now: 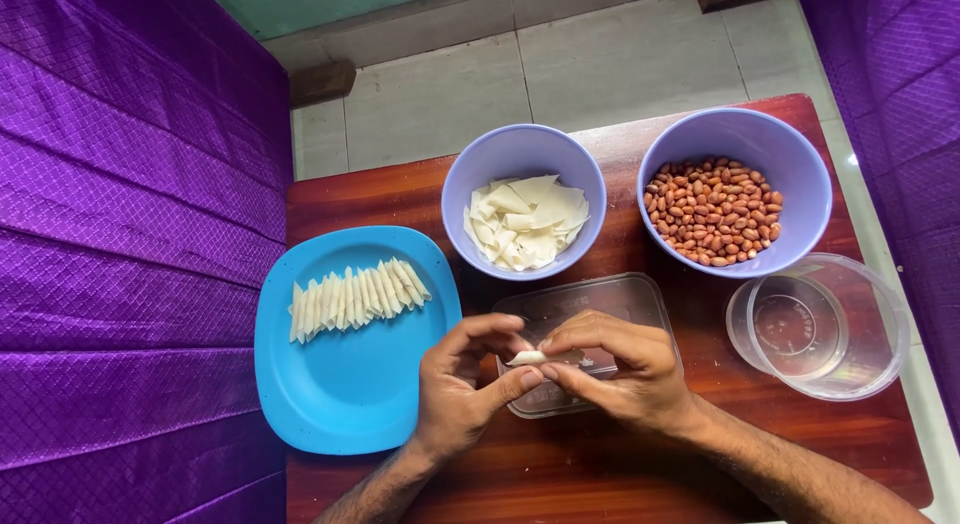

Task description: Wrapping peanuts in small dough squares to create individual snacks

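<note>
My left hand (pixel 462 384) and my right hand (pixel 620 369) meet over a clear rectangular plastic container (pixel 640 296), and both pinch a small pale dough piece (pixel 527 358) between fingertips. To the left lies a blue plate (pixel 345 394) carrying a row of several folded pale dough cones (pixel 357 294). Behind my hands stands a lilac bowl (pixel 478 164) filled with flat pale wrapper pieces (pixel 525 222). A second lilac bowl (pixel 800 159) at the right holds reddish-brown peanuts (pixel 714 211).
A round clear plastic container (pixel 818 326) sits empty at the right of the small dark wooden table (pixel 600 474). Purple fabric (pixel 120 234) hangs on the left and right. Grey floor tiles (pixel 560 74) lie beyond the table.
</note>
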